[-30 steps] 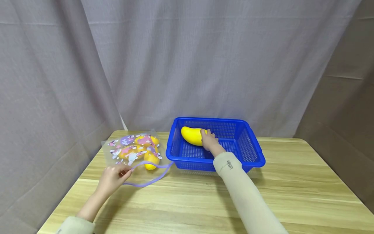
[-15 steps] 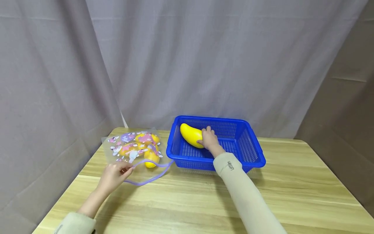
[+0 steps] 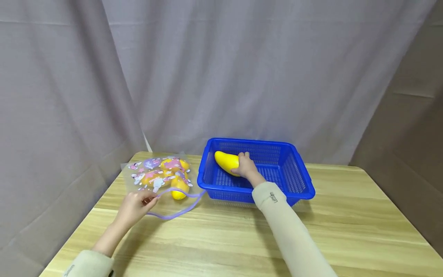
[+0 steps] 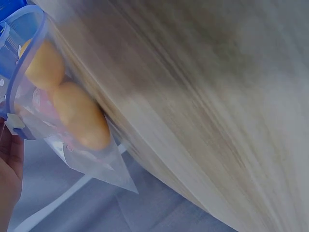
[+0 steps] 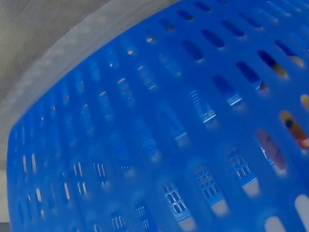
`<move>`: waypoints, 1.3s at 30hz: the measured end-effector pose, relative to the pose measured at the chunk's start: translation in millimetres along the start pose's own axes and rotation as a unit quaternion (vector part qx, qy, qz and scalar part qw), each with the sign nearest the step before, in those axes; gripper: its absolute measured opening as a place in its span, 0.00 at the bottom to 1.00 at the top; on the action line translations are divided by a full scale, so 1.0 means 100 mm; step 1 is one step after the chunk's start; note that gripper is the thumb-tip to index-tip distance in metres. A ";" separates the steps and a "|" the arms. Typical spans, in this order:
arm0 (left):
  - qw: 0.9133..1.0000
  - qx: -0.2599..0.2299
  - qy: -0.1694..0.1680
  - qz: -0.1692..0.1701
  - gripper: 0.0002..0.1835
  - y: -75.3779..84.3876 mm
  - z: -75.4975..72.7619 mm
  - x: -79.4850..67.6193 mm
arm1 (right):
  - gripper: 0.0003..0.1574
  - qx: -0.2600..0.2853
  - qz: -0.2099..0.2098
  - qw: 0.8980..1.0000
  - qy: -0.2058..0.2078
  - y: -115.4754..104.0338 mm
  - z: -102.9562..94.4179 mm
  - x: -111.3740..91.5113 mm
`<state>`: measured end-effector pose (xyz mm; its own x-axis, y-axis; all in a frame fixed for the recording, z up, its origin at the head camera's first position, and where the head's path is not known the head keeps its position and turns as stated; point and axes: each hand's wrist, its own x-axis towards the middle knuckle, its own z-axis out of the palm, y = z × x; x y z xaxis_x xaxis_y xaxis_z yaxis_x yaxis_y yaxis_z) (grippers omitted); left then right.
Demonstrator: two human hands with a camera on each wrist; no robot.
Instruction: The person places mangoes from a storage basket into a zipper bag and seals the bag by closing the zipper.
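My left hand point(image 3: 135, 207) pinches the purple-edged mouth of a clear printed zip bag point(image 3: 152, 165), near a white slider point(image 4: 15, 121) visible in the left wrist view. Several yellow-orange mangoes point(image 4: 79, 116) lie inside the bag, and its mouth gapes toward the basket. Inside the blue plastic basket point(image 3: 256, 189), my right hand point(image 3: 246, 167) grips one end of a large yellow mango point(image 3: 225, 161), thumb on the near side. That mango's right end is hidden by the hand. The right wrist view shows mostly the slotted basket wall point(image 5: 145, 116), close up.
The basket stands right of the bag, near the back of the wooden table point(image 3: 221, 238). A grey curtain point(image 3: 235, 77) hangs behind the table and along its left. A brown cloth point(image 3: 398, 127) hangs at the right.
The right hand's grip on the mango has shifted slightly, with the thumb now lower. The mango has tilted a little within the basket. The left hand and bag stay nearly still.
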<state>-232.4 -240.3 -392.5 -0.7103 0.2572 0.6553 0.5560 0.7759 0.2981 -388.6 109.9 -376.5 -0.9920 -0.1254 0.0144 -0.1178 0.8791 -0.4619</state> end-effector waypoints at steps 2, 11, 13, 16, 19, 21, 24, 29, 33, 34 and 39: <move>1.000 -0.005 -0.006 -0.004 0.07 0.01 -0.01 0.01 | 0.45 0.021 0.001 1.000 0.011 0.04 -0.01 0.00; 0.999 -0.012 -0.024 -0.017 0.06 0.04 -0.05 0.02 | 0.45 0.054 -0.054 0.995 0.057 0.04 -0.11 0.02; 1.000 -0.006 -0.020 -0.015 0.06 0.05 -0.04 0.01 | 0.45 0.053 -0.061 0.994 0.071 0.03 -0.13 -0.01; 1.000 0.003 -0.019 -0.010 0.06 0.06 -0.04 0.02 | 0.45 0.061 -0.060 0.992 0.089 0.02 -0.15 -0.05; 1.000 0.011 -0.021 -0.007 0.05 0.07 -0.04 0.03 | 0.44 0.076 -0.059 0.990 0.104 0.02 -0.17 -0.08; 1.000 0.016 -0.023 -0.007 0.06 0.08 -0.04 0.02 | 0.44 0.083 -0.061 0.988 0.112 0.03 -0.17 -0.11; 0.999 0.020 -0.029 -0.011 0.06 0.09 -0.04 -0.01 | 0.43 0.089 -0.065 0.987 0.118 0.05 -0.15 -0.15; 0.999 0.019 -0.031 -0.015 0.08 0.10 -0.05 -0.04 | 0.42 0.087 -0.077 0.984 0.132 0.06 -0.14 -0.20; 0.999 0.020 -0.027 -0.010 0.09 0.11 -0.05 -0.04 | 0.42 0.078 -0.083 0.983 0.141 0.07 -0.12 -0.25; 0.999 0.021 -0.026 -0.009 0.09 0.12 -0.05 -0.04 | 0.42 0.077 -0.084 0.983 0.143 0.07 -0.11 -0.26; 1.000 0.026 -0.011 -0.002 0.09 0.12 -0.05 -0.05 | 0.42 0.070 -0.096 0.980 0.157 0.07 -0.09 -0.30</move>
<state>-219.9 -234.7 -388.5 -0.7222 0.2665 0.6383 0.5303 0.8058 0.2635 -360.0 123.9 -372.3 -0.9199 -0.1154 0.3748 -0.3179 0.7790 -0.5404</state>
